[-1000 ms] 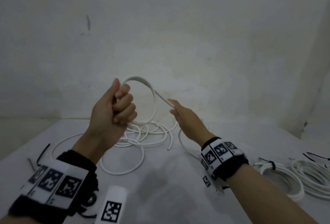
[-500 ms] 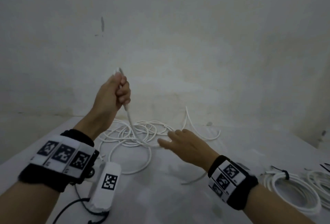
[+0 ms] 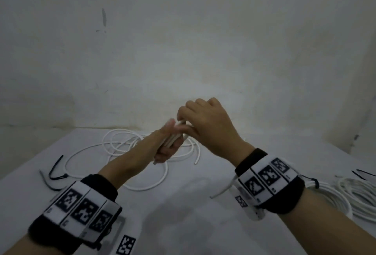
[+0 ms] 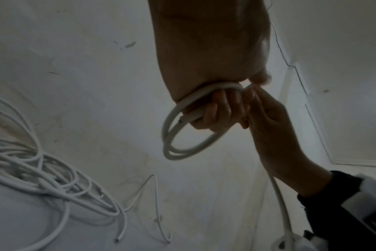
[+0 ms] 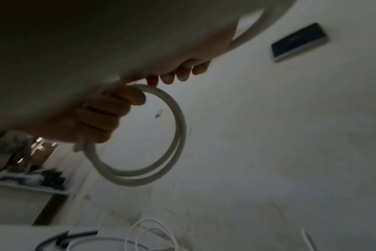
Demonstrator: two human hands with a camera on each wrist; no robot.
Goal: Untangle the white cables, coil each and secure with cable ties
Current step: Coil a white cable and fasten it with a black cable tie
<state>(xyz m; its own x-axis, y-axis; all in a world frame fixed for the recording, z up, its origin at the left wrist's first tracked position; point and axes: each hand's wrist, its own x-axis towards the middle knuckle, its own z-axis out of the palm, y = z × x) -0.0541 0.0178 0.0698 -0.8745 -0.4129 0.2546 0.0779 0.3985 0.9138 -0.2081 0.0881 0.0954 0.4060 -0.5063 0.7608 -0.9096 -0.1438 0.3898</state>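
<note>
The left hand (image 3: 165,149) is gripping a small coil of white cable (image 4: 182,135), its fingers curled fully around two loops that are hanging below the fist, as the left wrist and right wrist views both show (image 5: 144,161). One cut end of the cable is lying against the curled left fingers (image 4: 217,112). The right hand (image 3: 207,124) is sitting just above and touching the left hand, its fingers bent down over the top of the coil and closing on the cable strand where it is leaving the fist; from there the strand is running down past the right wrist (image 4: 279,195). Both hands are hovering above the white table (image 3: 183,224), near its far side by the wall. A loose tangle of white cables (image 3: 130,144) is lying on the table directly beneath and behind the hands, with one cut end (image 3: 196,162) pointing toward the viewer. Two finished coils (image 3: 345,197) are resting at the right edge of the table, one bound by a black tie (image 3: 314,181). Loose black cable ties (image 3: 55,170) are lying at the left side of the table, well apart from the tangle. Both wrists are wearing black bands with printed markers (image 3: 81,208).
</note>
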